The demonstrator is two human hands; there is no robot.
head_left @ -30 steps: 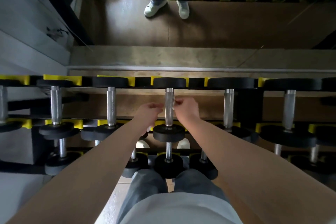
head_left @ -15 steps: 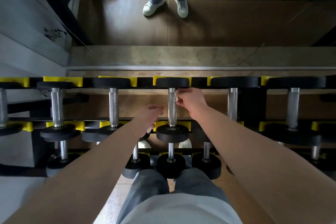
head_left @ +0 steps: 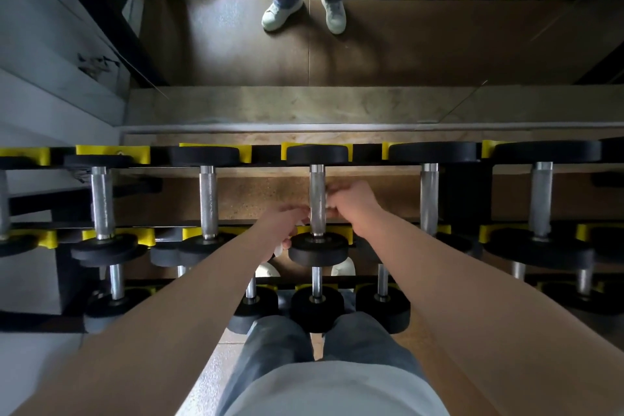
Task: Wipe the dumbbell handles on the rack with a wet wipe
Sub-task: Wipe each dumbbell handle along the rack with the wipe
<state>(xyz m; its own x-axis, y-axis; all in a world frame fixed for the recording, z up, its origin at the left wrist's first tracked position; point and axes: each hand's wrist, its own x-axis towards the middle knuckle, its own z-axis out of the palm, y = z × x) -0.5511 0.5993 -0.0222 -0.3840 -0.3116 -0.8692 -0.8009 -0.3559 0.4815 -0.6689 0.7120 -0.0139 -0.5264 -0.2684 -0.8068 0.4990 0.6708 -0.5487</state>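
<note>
The centre dumbbell [head_left: 317, 154] lies in the top tier of the rack [head_left: 113, 154], its steel handle [head_left: 317, 189] running away from me. My right hand [head_left: 354, 208] is at the right side of the handle's middle and pinches a white wet wipe [head_left: 332, 194] against the steel. On the left side of the handle's near end, my left hand [head_left: 285, 221] has curled fingers that hold a small white piece [head_left: 278, 249], mostly hidden under the palm.
Other dumbbells with steel handles lie left [head_left: 207, 199] and right [head_left: 429, 199] on yellow cradles, with a lower tier [head_left: 316, 309] near my legs. A mirror [head_left: 405, 44] behind the rack reflects white shoes and floor. A grey wall [head_left: 40, 44] stands at the left.
My right hand slid from the middle of the handle to its far end and back toward the middle. My left hand stayed near the handle's near end.
</note>
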